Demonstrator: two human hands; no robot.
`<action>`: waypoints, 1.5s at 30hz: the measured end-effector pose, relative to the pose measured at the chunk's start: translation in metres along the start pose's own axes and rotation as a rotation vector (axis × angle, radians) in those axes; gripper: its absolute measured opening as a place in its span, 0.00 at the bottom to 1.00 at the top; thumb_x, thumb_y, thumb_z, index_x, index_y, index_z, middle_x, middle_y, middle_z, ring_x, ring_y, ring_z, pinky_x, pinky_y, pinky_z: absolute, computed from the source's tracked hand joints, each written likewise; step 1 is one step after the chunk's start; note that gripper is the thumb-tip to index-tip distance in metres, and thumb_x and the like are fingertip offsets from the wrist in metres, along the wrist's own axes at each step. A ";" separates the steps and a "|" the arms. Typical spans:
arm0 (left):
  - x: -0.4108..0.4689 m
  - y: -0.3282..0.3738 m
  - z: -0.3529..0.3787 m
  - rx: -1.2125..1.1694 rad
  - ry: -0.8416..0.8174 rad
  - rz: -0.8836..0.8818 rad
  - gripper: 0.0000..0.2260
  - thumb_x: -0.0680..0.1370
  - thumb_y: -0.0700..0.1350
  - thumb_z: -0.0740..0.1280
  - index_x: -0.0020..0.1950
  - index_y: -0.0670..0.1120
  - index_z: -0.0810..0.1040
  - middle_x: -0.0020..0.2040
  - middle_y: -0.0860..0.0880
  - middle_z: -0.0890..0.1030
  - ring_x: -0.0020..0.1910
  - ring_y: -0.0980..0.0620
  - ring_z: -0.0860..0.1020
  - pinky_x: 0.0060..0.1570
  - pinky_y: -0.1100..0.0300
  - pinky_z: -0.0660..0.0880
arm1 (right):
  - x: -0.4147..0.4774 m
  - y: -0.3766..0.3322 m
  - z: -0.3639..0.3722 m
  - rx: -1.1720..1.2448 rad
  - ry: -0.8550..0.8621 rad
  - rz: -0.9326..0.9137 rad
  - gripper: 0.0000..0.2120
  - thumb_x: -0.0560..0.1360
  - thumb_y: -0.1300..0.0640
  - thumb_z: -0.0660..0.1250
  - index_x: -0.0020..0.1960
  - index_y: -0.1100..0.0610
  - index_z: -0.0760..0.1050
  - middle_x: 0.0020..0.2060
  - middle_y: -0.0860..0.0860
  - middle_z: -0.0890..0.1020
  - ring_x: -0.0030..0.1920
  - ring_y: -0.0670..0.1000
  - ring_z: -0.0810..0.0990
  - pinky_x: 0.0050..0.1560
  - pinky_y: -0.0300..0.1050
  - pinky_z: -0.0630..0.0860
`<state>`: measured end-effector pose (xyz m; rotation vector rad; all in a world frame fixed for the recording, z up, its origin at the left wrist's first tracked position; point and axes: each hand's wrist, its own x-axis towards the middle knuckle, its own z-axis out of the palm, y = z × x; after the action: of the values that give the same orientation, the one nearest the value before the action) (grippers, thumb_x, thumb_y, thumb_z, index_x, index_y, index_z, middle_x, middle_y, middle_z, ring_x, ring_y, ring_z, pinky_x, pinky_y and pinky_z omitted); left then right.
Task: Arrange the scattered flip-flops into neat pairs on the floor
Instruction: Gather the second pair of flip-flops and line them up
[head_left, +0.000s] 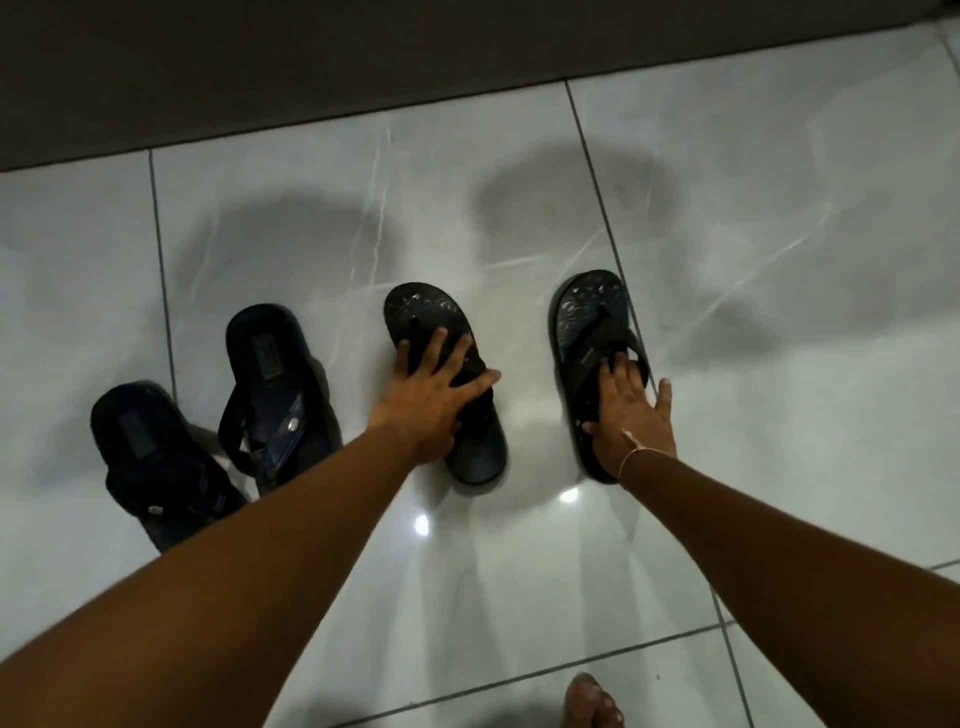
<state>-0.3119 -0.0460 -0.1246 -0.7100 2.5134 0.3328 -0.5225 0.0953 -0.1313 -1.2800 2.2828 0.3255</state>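
step: pairing patterned flip-flops | left hand (431, 400) flat on left flip-flop (445, 384), grip released | right hand (631, 415) likewise on right flip-flop (597, 364) | next: slide together

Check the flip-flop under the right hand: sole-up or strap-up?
Strap-up. The flip-flop lies flat on the tiled floor, its strap on top under the right hand.
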 end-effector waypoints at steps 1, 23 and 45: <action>0.003 0.003 0.004 0.023 -0.006 0.047 0.43 0.72 0.50 0.71 0.77 0.62 0.45 0.80 0.45 0.40 0.77 0.38 0.35 0.72 0.30 0.40 | -0.002 -0.005 0.003 0.001 0.002 -0.014 0.40 0.77 0.52 0.64 0.79 0.57 0.42 0.80 0.56 0.47 0.79 0.55 0.45 0.76 0.64 0.41; 0.011 0.021 0.021 -0.064 0.085 -0.074 0.44 0.72 0.60 0.68 0.79 0.47 0.47 0.81 0.43 0.46 0.77 0.39 0.36 0.76 0.40 0.41 | -0.039 -0.032 0.031 0.034 0.005 0.054 0.35 0.81 0.47 0.54 0.79 0.57 0.38 0.80 0.57 0.44 0.79 0.56 0.41 0.76 0.65 0.39; -0.012 0.047 0.031 -0.047 0.151 0.220 0.21 0.76 0.50 0.57 0.66 0.45 0.73 0.75 0.43 0.65 0.74 0.40 0.61 0.72 0.42 0.58 | 0.072 0.004 -0.053 -0.034 0.040 -0.107 0.27 0.75 0.45 0.65 0.72 0.42 0.63 0.64 0.62 0.69 0.63 0.67 0.70 0.62 0.62 0.71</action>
<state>-0.3160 0.0094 -0.1397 -0.4918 2.7426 0.4306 -0.5733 0.0217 -0.1246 -1.4312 2.2403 0.3055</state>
